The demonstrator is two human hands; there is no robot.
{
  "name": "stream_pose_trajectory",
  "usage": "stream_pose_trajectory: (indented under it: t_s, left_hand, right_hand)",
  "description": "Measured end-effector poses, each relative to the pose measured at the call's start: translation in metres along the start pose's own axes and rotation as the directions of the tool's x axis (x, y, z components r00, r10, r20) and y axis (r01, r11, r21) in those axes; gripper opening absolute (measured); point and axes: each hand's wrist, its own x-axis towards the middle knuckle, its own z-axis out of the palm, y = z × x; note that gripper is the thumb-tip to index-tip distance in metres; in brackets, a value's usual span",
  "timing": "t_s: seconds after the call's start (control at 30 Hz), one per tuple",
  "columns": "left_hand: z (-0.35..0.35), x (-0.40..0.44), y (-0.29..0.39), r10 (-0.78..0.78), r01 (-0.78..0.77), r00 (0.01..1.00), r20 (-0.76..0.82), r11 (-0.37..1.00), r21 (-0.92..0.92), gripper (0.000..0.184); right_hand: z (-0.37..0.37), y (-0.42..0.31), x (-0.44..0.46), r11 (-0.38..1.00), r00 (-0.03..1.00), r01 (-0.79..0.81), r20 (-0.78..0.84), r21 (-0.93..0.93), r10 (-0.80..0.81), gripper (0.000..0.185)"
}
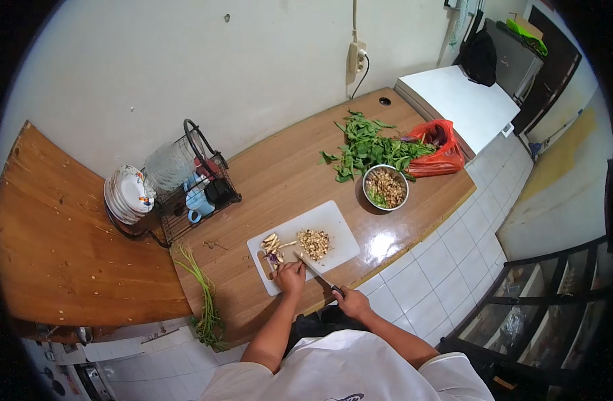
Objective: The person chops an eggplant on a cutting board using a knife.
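Observation:
My right hand is wrapped round the dark handle of a kitchen knife. Its blade points up and left over a white cutting board, the tip close to my left fingers. My left hand rests at the board's lower edge, fingers bent and together; what they pinch is hidden. Just above that hand lie pale, longish vegetable pieces, some with purple on them. A heap of small chopped pieces sits in the middle of the board.
Beyond the board stands a metal bowl of chopped food. Leafy greens and a red plastic bag lie behind it. To the left are a dish rack and green stalks at the wooden table's edge.

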Motion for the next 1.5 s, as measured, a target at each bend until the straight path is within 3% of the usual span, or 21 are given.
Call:
stream_pose_trajectory:
  t_s: [0.37, 0.6, 0.87, 1.27, 1.5]
  left_hand:
    - [0.001, 0.0, -0.003, -0.128, 0.13, 0.991, 0.035, 0.99, -0.058, 0.016]
    - [-0.006, 0.003, -0.001, -0.067, 0.073, 0.996, 0.054, 0.99, -0.117, 0.023]
    - [-0.005, 0.004, -0.006, 0.137, -0.137, 0.991, 0.001, 0.989, 0.057, 0.023]
    - [-0.008, 0.008, -0.005, 0.134, -0.137, 0.99, 0.048, 0.986, 0.09, 0.016]
    - [-0.01, 0.004, -0.001, 0.121, -0.123, 0.992, 0.027, 0.988, 0.096, 0.016]
  right_hand:
    - [0.014, 0.018, -0.023, 0.996, 0.999, -0.024, -0.019, 0.086, 0.025, 0.052]
    - [0.015, 0.018, -0.023, 0.994, 0.998, -0.049, -0.037, 0.095, 0.053, 0.05]
    - [0.007, 0.018, -0.01, 0.996, 0.997, -0.066, -0.024, 0.061, 0.068, 0.054]
    - [0.004, 0.005, 0.019, 0.999, 0.999, 0.04, -0.029, 0.019, -0.04, 0.057]
    - [0.0, 0.016, -0.008, 1.0, 0.999, -0.031, 0.018, -0.001, 0.031, 0.053]
